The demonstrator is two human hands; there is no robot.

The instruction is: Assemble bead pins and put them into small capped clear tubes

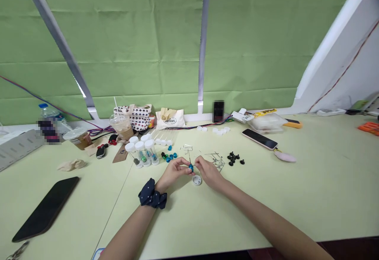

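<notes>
Over the pale green tabletop (281, 204), the left hand (177, 169) has its thumb and fingertips pinching a glossy blue ball (191, 168), held up between the two hands, and a thin dark rod (189, 156) sticks up just above it. The right hand (208, 171) comes in close from the other side, its fingers curled in toward the ball; I can't tell from here whether they have hold of anything. A dark dotted scrunchie (152, 195) wraps the left wrist. Just below the ball a small white round cap (196, 179) lies on the table, something dark inside it. Past the left hand sit more blue balls (171, 157) and, behind them to the left, a cluster of clear tubes with white lids (143, 152), standing upright. Loose metal pins (218, 161) are scattered beside the right hand, and further right is a little group of black knob-like pieces (233, 158). A phone (259, 139) lies beyond those, with a plastic cup of iced drink (122, 127) off behind the tubes
</notes>
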